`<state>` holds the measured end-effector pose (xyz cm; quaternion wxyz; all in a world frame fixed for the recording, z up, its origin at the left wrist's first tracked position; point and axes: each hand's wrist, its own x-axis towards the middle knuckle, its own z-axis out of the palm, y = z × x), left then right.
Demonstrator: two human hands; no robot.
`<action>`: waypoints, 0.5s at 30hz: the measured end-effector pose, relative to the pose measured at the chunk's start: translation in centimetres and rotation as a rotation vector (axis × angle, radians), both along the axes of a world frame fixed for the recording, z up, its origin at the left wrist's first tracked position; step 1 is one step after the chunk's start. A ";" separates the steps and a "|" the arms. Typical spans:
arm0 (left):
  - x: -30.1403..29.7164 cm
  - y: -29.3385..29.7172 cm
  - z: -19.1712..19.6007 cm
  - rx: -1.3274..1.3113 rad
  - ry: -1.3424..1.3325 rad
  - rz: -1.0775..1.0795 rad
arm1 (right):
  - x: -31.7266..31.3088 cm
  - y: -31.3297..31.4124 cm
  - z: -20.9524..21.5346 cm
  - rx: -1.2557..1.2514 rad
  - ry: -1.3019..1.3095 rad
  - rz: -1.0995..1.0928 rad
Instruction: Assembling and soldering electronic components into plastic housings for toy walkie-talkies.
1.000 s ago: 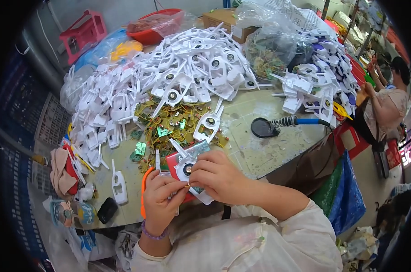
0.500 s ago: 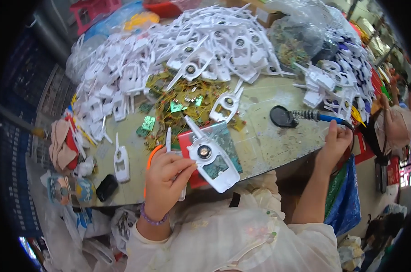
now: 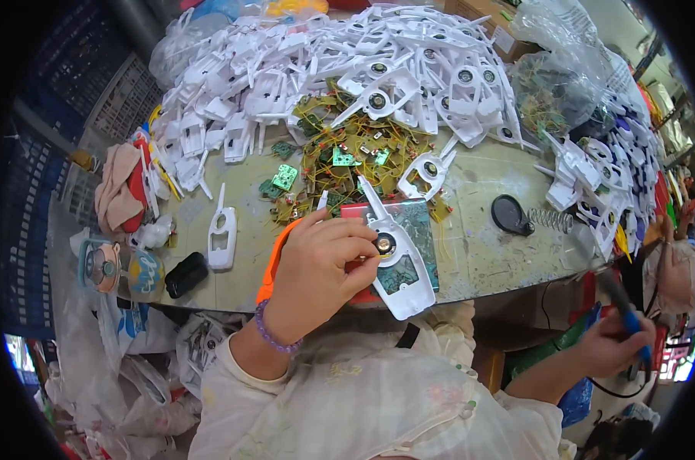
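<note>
In the head view, the left hand (image 3: 317, 268) grips one white plastic housing (image 3: 393, 261) at frame centre, over the tabletop (image 3: 478, 253) edge; its long axis runs from upper left to lower right, narrow tip pointing upper left. At lower right, the right hand (image 3: 612, 349) clenches one blue-handled tool (image 3: 627, 318).

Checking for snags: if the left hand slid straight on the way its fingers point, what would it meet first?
Probably the white plastic housing that the left hand already steadies: its fingers point right, toward the round part in it. Depth is unclear.
</note>
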<state>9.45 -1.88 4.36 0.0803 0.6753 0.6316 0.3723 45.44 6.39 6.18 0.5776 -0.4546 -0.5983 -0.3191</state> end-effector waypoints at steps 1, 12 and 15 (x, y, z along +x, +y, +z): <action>0.1 0.0 -0.1 0.000 0.001 -0.009 | -2.0 -1.0 -0.7 -0.085 0.279 0.472; 0.6 0.0 -0.6 -0.021 0.036 0.063 | -11.1 -1.9 -3.9 -0.304 0.009 1.447; 0.7 0.0 -0.7 -0.010 0.043 0.078 | -11.6 -1.7 -4.3 -0.300 0.032 1.475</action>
